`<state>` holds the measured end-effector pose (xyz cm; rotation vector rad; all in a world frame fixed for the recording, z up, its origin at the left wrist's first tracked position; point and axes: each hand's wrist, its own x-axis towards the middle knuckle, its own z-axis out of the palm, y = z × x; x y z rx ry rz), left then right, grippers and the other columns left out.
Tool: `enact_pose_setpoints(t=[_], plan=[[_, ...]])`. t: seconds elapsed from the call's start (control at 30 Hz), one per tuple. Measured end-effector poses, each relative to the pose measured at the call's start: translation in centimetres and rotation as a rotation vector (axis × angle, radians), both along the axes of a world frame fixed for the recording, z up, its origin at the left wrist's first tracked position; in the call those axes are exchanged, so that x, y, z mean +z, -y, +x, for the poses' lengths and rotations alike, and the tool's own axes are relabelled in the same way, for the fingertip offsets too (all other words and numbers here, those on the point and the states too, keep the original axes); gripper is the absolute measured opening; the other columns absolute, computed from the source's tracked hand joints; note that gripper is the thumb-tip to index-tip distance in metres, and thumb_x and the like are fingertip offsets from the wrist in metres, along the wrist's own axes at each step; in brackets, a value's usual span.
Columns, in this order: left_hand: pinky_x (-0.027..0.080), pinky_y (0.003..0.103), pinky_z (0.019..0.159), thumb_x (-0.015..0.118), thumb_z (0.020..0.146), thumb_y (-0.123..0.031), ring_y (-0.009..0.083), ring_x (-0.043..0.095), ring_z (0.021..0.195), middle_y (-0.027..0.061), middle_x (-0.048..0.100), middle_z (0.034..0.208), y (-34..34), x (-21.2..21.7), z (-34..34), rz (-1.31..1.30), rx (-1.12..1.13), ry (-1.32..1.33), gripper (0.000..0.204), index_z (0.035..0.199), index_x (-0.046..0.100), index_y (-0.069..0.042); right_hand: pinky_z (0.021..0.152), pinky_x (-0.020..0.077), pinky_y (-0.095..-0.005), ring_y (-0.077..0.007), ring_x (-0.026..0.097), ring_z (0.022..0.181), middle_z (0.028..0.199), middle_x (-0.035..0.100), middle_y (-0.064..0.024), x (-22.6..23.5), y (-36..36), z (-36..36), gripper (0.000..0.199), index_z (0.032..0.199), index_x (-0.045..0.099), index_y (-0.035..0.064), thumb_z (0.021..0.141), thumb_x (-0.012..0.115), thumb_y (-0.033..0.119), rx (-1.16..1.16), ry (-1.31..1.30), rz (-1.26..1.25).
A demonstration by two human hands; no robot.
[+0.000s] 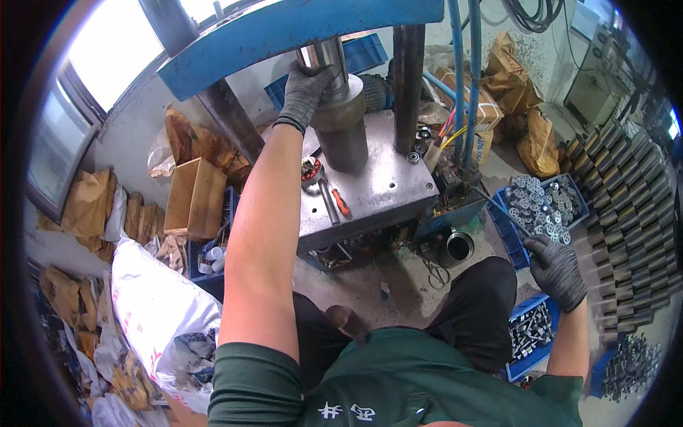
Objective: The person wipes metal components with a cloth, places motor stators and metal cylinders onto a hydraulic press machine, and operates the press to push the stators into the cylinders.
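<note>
Gripping the steel press ram high up, left hand in a grey knit glove, fingers wrapping round the shiny upper section just beneath the blue press frame, arm stretching straight up from the lower edge. Hanging just over the grey steel press surface, the wider dull lower cylinder of the ram, whether touching or not being impossible to tell. Lying on that surface just left of the ram, a small round part with red windings, beside it a grey metal rod and an orange-handled screwdriver. Reaching down to the right, right hand, also gloved in grey, fingers curling loosely at the near corner of a blue bin of round silver stampings; whether anything is being pinched there, impossible to tell. Sitting near that hand, a second blue bin of small metal shafts, low beside the knee. Standing on the floor below the surface, a dark metal sleeve. Stacking up along the far right, rows of dark cylindrical housings. Leaning at the left, an open cardboard box, with white plastic sacks bunching below it.
</note>
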<state>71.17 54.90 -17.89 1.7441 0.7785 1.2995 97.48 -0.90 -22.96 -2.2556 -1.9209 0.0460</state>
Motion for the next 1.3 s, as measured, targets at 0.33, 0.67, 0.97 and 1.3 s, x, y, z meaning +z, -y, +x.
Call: enact_pose_setpoints(t=[0.33, 0.67, 0.97, 1.3], plan=[[0.057, 0.035, 0.091, 0.094, 0.074, -0.032, 0.0233, 0.07, 0.1, 0.0152, 0.07, 0.109, -0.3, -0.5, 0.0, -0.056, -0.039, 0.038, 0.078, 0.129, 0.051, 0.003, 0.08, 0.058, -0.0462, -0.0385, 0.071, 0.087, 0.097, 0.074, -0.0174, 0.6, 0.1, 0.5, 0.023, 0.104, 0.076, 0.0071, 0.084, 0.067, 0.014, 0.005, -0.067, -0.086], [0.057, 0.036, 0.09, 0.095, 0.071, -0.036, 0.0238, 0.07, 0.101, 0.0173, 0.071, 0.111, -1.2, -0.8, 0.1, 0.012, 0.005, -0.008, 0.079, 0.124, 0.053, 0.003, 0.083, 0.0572, -0.0464, -0.0398, 0.07, 0.092, 0.099, 0.073, -0.0205, 0.7, 0.0, 0.6, 0.028, 0.109, 0.074, 0.0036, 0.084, 0.063, 0.008, 0.127, -0.076, -0.312], [0.058, 0.037, 0.09, 0.095, 0.072, -0.036, 0.0242, 0.071, 0.098, 0.0173, 0.072, 0.109, -0.9, -0.7, 0.0, 0.006, 0.075, -0.093, 0.076, 0.122, 0.054, 0.004, 0.086, 0.0573, -0.0454, -0.0393, 0.071, 0.096, 0.102, 0.074, -0.0206, 0.6, 0.0, 0.8, 0.03, 0.112, 0.074, 0.0037, 0.084, 0.063, 0.004, -0.052, -0.224, -0.027], [0.058, 0.037, 0.088, 0.095, 0.071, -0.036, 0.0239, 0.072, 0.099, 0.0168, 0.073, 0.107, -0.8, -0.6, -0.1, 0.051, 0.029, -0.075, 0.076, 0.121, 0.056, 0.005, 0.087, 0.0581, -0.042, -0.038, 0.073, 0.096, 0.101, 0.075, -0.0197, 1.0, -0.5, 1.8, 0.026, 0.11, 0.074, 0.0035, 0.087, 0.061, 0.003, -0.029, -0.223, -0.089]])
